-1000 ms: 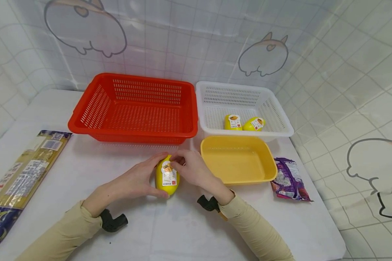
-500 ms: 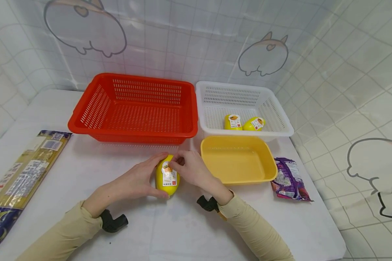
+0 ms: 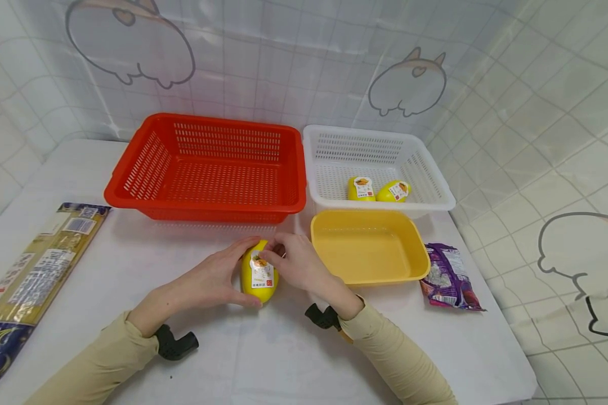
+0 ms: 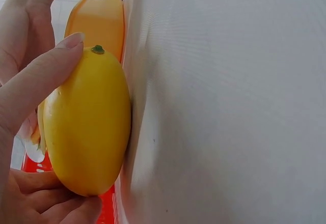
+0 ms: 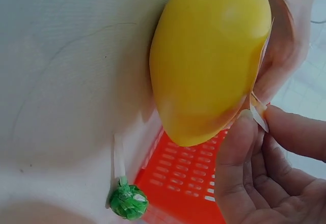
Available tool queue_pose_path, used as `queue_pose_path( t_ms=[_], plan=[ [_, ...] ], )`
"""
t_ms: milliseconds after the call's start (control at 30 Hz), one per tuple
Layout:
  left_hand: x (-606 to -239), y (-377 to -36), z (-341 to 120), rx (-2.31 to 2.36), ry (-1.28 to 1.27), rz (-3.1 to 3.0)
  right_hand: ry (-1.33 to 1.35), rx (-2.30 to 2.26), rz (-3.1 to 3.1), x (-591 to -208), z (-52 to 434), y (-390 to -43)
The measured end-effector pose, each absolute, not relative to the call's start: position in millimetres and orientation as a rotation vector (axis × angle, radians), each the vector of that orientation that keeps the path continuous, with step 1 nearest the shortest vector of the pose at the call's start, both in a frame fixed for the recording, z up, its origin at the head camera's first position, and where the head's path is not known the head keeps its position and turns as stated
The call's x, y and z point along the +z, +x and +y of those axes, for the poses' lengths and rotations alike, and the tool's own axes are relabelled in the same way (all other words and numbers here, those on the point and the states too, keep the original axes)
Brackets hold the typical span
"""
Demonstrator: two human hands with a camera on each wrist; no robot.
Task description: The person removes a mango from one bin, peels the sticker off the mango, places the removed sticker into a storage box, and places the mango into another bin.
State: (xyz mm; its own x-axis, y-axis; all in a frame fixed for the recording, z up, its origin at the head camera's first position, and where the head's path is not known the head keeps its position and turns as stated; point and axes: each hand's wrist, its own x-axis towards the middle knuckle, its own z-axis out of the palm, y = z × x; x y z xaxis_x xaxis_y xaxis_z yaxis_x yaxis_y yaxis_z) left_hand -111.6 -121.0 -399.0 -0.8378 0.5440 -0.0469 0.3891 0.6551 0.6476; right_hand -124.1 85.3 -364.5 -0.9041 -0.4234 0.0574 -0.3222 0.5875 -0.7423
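Observation:
A yellow, lemon-shaped fruit [image 3: 249, 275] lies on the white table, a white printed sticker [image 3: 262, 275] on its upper face. My left hand [image 3: 208, 279] holds it from the left, thumb at the near end and fingers at the far end. In the left wrist view, the thumb rests beside the fruit's green stem spot [image 4: 98, 49]. From the right, my right hand [image 3: 300, 263] pinches the sticker's upper edge between thumb and forefinger. That edge stands lifted off the skin in the right wrist view, where the sticker [image 5: 259, 118] shows side-on.
A red basket [image 3: 223, 216] and a white basket [image 3: 385, 207] holding two similar yellow fruits [image 3: 361, 189] stand behind. A yellow tub [image 3: 370, 275] and purple packet [image 3: 448, 278] are right. A long noodle-like pack [image 3: 45, 270] lies left. The right wrist view shows a green-wrapped lollipop [image 5: 129, 202].
My right fingers have shifted only slightly at the sticker's top edge. The left hand and the fruit stay almost in place.

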Motion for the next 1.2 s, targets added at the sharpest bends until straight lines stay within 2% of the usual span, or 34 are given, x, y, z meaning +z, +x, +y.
queue_pose_path(
  t_ms=[1200],
  plan=[
    [-400,-110,-121,0.951,0.761,2.658,-0.737,-1.192,2.736,-333,105,-120]
  ],
)
